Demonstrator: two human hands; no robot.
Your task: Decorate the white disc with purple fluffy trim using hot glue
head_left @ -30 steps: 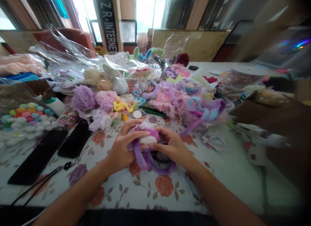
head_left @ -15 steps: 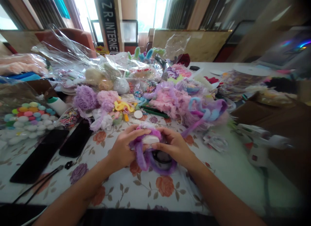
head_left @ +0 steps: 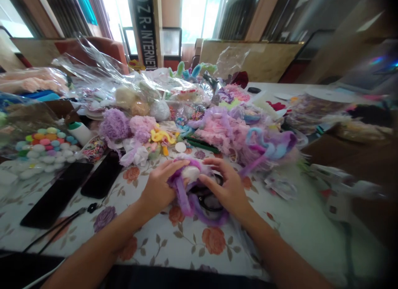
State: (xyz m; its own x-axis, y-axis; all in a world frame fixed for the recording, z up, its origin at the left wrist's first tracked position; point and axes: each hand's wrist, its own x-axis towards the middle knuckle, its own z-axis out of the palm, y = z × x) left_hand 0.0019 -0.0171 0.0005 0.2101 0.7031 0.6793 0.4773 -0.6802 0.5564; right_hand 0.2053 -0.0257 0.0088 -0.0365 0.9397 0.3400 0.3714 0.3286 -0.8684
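My left hand grips a fuzzy purple pipe-cleaner piece, its thumb along the top edge. A white round pad sits in the middle of the piece, facing up. On the other side, my right hand is curled around the piece's right edge, thumb tip beside the pad and fingers bent behind. Below the hands hangs a purple fuzzy loop, resting on or just over the flowered tablecloth. A dark ring-shaped thing shows inside the loop, partly hidden by my right hand.
A heap of pink and purple fluffy material lies beyond my hands. Two black phones and a bag of coloured pompoms are at left. At right stand a white glue gun and a cardboard box. A white disc lies ahead.
My right thumb and fingers have spread a little and shifted right, off the white pad. The pad has tilted slightly in my left hand. The whole view has moved a little.
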